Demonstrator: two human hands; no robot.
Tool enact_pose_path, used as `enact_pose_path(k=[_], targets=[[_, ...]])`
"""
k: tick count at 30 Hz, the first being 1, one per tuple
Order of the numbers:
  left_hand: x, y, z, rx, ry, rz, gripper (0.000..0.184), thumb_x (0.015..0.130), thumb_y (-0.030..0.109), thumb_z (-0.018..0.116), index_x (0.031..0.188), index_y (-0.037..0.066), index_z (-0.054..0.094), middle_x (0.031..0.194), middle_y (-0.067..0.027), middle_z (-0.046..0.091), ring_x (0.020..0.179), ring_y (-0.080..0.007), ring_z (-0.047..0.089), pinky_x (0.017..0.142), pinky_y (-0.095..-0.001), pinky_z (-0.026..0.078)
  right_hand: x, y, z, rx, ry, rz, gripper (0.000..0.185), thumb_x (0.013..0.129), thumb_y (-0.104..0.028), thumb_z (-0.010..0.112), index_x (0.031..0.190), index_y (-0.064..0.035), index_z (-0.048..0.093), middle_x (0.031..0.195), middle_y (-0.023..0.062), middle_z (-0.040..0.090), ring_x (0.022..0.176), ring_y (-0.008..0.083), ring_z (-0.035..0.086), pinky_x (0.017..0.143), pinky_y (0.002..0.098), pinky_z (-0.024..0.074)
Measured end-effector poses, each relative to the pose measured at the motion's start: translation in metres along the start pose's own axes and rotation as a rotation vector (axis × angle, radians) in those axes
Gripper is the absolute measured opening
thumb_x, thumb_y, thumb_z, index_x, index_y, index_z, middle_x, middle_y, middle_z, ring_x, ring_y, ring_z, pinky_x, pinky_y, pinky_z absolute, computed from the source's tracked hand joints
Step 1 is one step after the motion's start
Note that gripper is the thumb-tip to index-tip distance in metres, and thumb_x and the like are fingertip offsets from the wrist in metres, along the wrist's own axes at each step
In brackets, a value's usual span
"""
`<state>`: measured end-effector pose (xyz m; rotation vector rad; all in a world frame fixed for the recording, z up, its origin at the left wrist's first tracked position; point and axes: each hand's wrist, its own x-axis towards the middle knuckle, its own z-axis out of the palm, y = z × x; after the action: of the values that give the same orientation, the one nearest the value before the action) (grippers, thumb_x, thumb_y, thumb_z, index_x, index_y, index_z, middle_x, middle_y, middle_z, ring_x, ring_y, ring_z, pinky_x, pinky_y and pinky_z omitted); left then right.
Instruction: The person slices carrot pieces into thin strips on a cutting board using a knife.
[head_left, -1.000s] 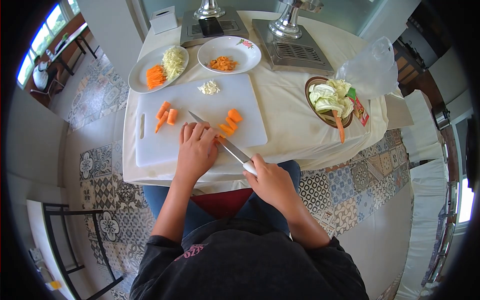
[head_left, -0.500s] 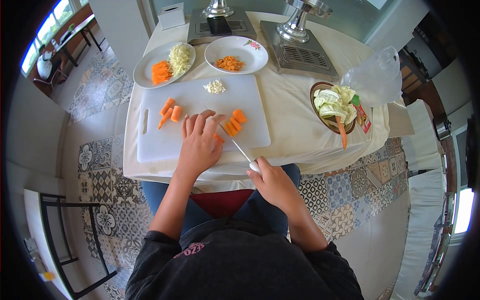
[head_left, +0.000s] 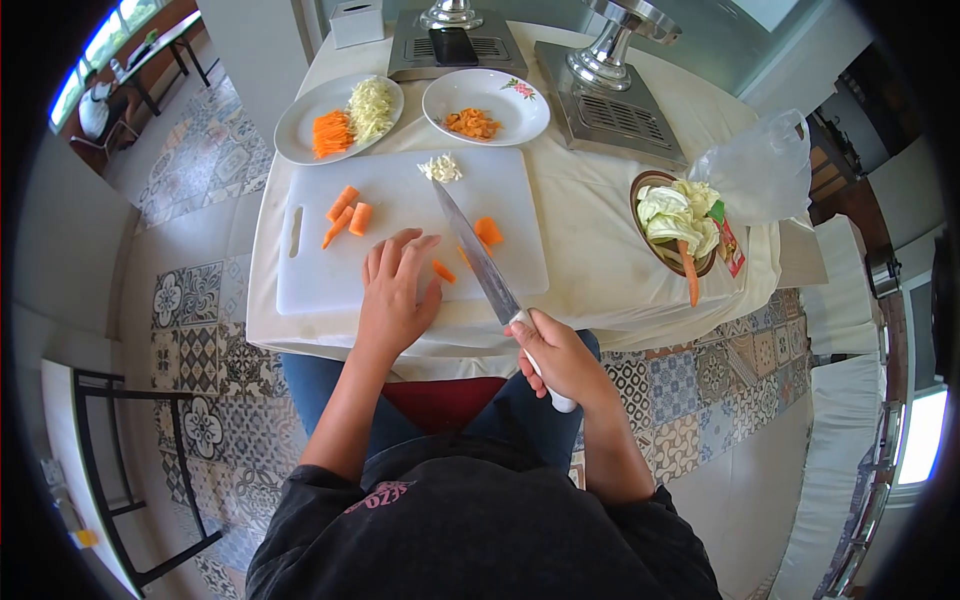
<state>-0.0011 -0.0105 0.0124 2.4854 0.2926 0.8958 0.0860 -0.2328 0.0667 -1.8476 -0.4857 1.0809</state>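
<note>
My right hand point(head_left: 558, 358) grips the white handle of a kitchen knife point(head_left: 472, 245), its blade slanting up over the white cutting board point(head_left: 320, 280). The blade partly hides some carrot pieces point(head_left: 487, 231). My left hand point(head_left: 397, 295) lies on the board with fingers apart, holding nothing visible, beside a small carrot piece point(head_left: 443, 271). Several thicker carrot chunks point(head_left: 343, 203) lie at the board's left. Near its far edge, by the knife tip, is a small heap of finely chopped white bits point(head_left: 440, 168).
Beyond the board stand a plate point(head_left: 290, 135) with shredded carrot and cabbage, and a floral plate point(head_left: 533, 122) with orange bits. To the right are a brown bowl point(head_left: 640, 183) of cabbage and carrot, and a plastic bag point(head_left: 765, 165). Metal stands and a phone point(head_left: 453, 46) sit behind.
The knife has come away from the carrot and swung so its flat blade shows over the board. My left hand has drawn back slightly from the carrot pieces, its fingers loosened.
</note>
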Motion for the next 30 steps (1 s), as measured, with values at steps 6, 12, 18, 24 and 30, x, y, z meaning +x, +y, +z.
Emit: enact_pose_path(k=[6, 12, 18, 24, 30], targets=[[0.001, 0.000, 0.005, 0.051, 0.000, 0.008, 0.047, 0.077, 0.005, 0.070, 0.123, 0.014, 0.064, 0.133, -0.0113, 0.055, 0.120, -0.0345, 0.050, 0.107, -0.0480, 0.036, 0.004, 0.007, 0.000, 0.197, -0.049, 0.052, 0.037, 0.109, -0.039, 0.043, 0.112, -0.0041, 0.055, 0.065, 0.0031, 0.053, 0.046, 0.0099, 0.050, 0.042, 0.0263, 0.0442], [0.006, 0.004, 0.007, 0.079, -0.006, 0.013, 0.043, 0.078, 0.007, 0.071, 0.120, 0.015, 0.068, 0.136, -0.0089, 0.055, 0.124, -0.0347, 0.049, 0.108, -0.0491, 0.035, 0.002, 0.011, -0.004, 0.335, -0.124, 0.074, 0.037, 0.108, -0.041, 0.046, 0.112, -0.0054, 0.056, 0.064, 0.0027, 0.053, 0.045, 0.0084, 0.049, 0.041, 0.0251, 0.0434], [0.007, 0.005, 0.011, 0.039, 0.018, 0.011, 0.035, 0.078, 0.009, 0.072, 0.113, 0.012, 0.070, 0.138, -0.0078, 0.056, 0.124, -0.0341, 0.050, 0.111, -0.0509, 0.033, 0.002, 0.013, -0.007, 0.409, -0.172, 0.081, 0.039, 0.108, -0.042, 0.045, 0.112, -0.0046, 0.055, 0.065, 0.0035, 0.053, 0.046, 0.0098, 0.048, 0.041, 0.0269, 0.0426], [0.008, 0.009, 0.012, 0.026, 0.000, -0.021, 0.032, 0.079, 0.010, 0.071, 0.111, 0.011, 0.071, 0.145, -0.0060, 0.054, 0.132, -0.0336, 0.048, 0.116, -0.0583, 0.026, 0.003, 0.014, -0.007, 0.462, -0.166, 0.078, 0.039, 0.108, -0.043, 0.046, 0.111, -0.0051, 0.055, 0.062, 0.0034, 0.052, 0.042, 0.0083, 0.046, 0.039, 0.0240, 0.0407], [0.008, 0.011, 0.012, 0.102, -0.016, -0.006, 0.026, 0.082, 0.010, 0.068, 0.109, 0.009, 0.070, 0.142, -0.0041, 0.054, 0.131, -0.0312, 0.049, 0.116, -0.0554, 0.027, 0.003, 0.013, -0.012, 0.524, -0.187, 0.085, 0.037, 0.108, -0.041, 0.046, 0.110, -0.0056, 0.055, 0.062, 0.0030, 0.051, 0.044, 0.0080, 0.046, 0.040, 0.0236, 0.0410]])
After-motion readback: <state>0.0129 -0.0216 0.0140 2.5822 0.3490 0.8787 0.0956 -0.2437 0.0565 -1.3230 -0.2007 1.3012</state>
